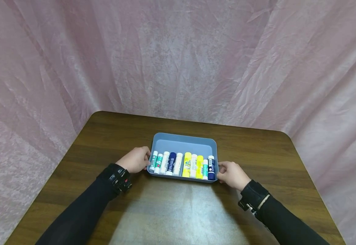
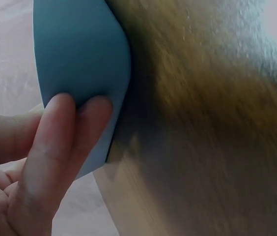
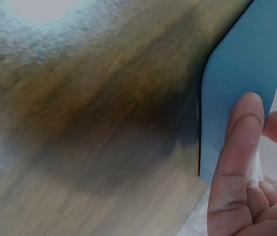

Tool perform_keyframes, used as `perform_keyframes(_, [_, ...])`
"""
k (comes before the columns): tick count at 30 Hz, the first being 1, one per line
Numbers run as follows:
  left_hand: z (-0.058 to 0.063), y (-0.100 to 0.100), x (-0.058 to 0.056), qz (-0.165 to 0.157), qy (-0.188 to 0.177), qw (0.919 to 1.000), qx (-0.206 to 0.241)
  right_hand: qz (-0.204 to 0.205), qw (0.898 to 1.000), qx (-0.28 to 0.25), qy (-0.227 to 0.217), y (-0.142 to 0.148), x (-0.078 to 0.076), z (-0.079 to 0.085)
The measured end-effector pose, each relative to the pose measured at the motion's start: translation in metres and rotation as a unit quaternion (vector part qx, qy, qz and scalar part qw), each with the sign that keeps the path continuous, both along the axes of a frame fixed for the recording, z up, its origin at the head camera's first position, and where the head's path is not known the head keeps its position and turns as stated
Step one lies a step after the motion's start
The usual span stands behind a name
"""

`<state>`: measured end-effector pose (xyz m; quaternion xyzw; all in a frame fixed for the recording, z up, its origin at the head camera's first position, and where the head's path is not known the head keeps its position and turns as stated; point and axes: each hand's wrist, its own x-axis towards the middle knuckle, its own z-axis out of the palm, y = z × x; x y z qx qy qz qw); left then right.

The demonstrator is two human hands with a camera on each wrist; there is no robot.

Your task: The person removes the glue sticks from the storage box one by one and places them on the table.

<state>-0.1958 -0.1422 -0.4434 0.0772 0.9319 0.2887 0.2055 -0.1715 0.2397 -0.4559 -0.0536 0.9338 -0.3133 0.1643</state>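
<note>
A blue-grey rectangular tray [image 1: 184, 139] sits on the wooden table. Along its near side lie several glue sticks [image 1: 186, 164] in a row, with white, green, navy and yellow bodies. My left hand [image 1: 135, 160] grips the tray's left end; in the left wrist view two fingertips [image 2: 60, 105] press the outer wall [image 2: 82, 49], and another finger reaches over the rim. At the right end my right hand [image 1: 233, 174] pinches the tray, one fingertip [image 3: 249, 105] flat on the outer wall [image 3: 241, 64] and another at the rim. The glue sticks are hidden in both wrist views.
The brown wooden table [image 1: 257, 149] has rounded far corners and a bright reflection in front of the tray. Behind and beside it hangs a pink velvet curtain [image 1: 178, 61]. Black sleeves and wrist-worn cameras [image 1: 121, 179] cover my forearms and wrists.
</note>
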Motion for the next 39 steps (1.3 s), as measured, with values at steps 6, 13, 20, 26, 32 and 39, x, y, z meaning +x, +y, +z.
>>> perform_keyframes(6, [0.001,0.004,0.004,-0.008,-0.001,1.0000,-0.004,0.001,1.000,0.003,-0.003,0.002,0.006,0.002])
perform_keyframes(13, [0.003,0.007,0.009,-0.017,-0.002,0.9998,-0.012,-0.006,1.000,0.008,-0.014,0.004,0.013,0.003])
perform_keyframes(20, [0.003,0.009,0.013,-0.016,-0.019,0.9995,-0.018,0.001,1.000,0.012,-0.013,0.006,0.019,0.003])
perform_keyframes(26, [0.003,0.009,0.014,-0.021,-0.022,0.9994,-0.017,0.000,1.000,0.012,-0.015,0.007,0.022,0.003])
perform_keyframes(32, [0.001,0.009,0.014,-0.024,-0.013,0.9995,-0.015,0.007,1.000,0.006,-0.008,0.008,0.021,0.001])
perform_keyframes(39, [0.000,0.010,0.015,-0.023,-0.011,0.9995,-0.017,0.012,1.000,0.001,-0.006,0.011,0.020,-0.001])
